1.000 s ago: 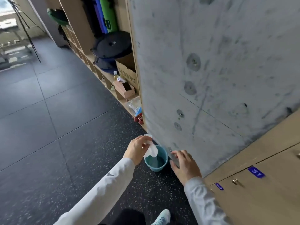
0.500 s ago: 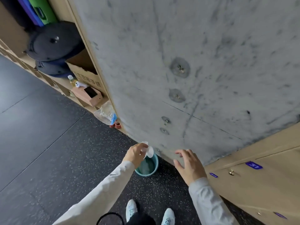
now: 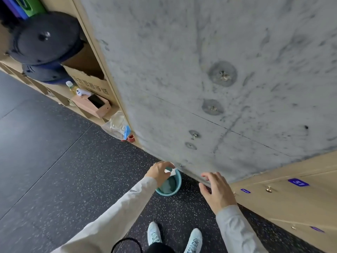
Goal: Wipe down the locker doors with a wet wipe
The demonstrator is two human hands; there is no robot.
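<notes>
My left hand [image 3: 159,172] pinches a small crumpled white wet wipe [image 3: 171,171] just above a teal bucket [image 3: 175,190] that stands on the floor at the foot of a concrete pillar [image 3: 200,88]. My right hand [image 3: 218,190] hovers to the right of the bucket, fingers spread and relaxed, holding nothing. Light wooden locker doors [image 3: 291,203] with purple number tags and small brass knobs fill the lower right.
Open wooden shelves [image 3: 87,52] at the upper left hold black weight plates, a cardboard box, a bottle and a tissue box. A clear plastic bag [image 3: 116,126] lies at their foot. The floor is dark speckled rubber [image 3: 63,170]. My two light-blue shoes show at the bottom.
The view has risen and tilted, so the bucket and my hands look farther below. My left hand has kept hold of the wipe over the bucket. My right hand has drawn slightly away from the pillar's base.
</notes>
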